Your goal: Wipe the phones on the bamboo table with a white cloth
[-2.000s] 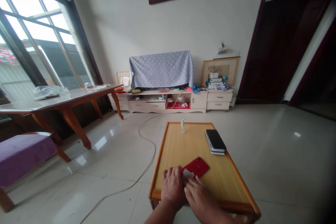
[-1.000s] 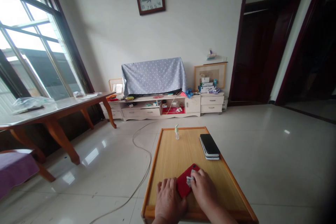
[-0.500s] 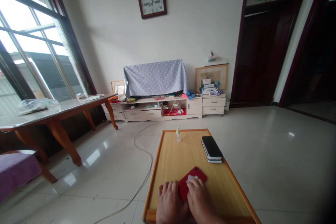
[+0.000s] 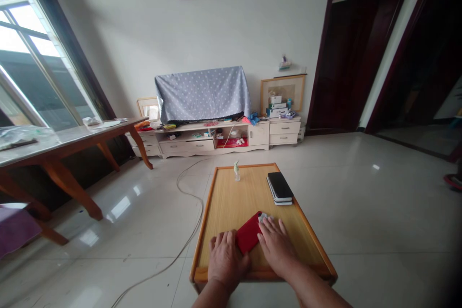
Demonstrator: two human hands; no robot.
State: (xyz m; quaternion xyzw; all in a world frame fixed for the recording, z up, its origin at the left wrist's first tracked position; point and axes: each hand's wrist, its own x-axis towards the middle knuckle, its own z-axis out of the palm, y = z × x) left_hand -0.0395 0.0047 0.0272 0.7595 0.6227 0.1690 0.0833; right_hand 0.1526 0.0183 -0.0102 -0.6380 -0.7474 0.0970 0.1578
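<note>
A red phone (image 4: 247,237) lies near the front of a small wooden table (image 4: 231,202). My left hand (image 4: 224,260) rests on the table at the phone's left end, fingers curled against it, holding it in place. My right hand (image 4: 276,245) lies over the phone's right end, fingers pressing a small white cloth or wipe (image 4: 263,217) onto it. Farther back, a stack of dark phones (image 4: 279,187) sits by the right edge, and a small clear bottle (image 4: 236,172) stands near the far edge.
A white cable (image 4: 182,192) trails over the tiled floor left of the table. A long wooden table (image 4: 72,142) stands by the window at the left. A low cabinet (image 4: 216,139) with a cloth-covered screen lines the far wall. A dark doorway opens on the right.
My right hand has slid the white wipe along the red phone, toward me and away again. The left hand stayed on the phone's left end. The view shifted and tilted.
</note>
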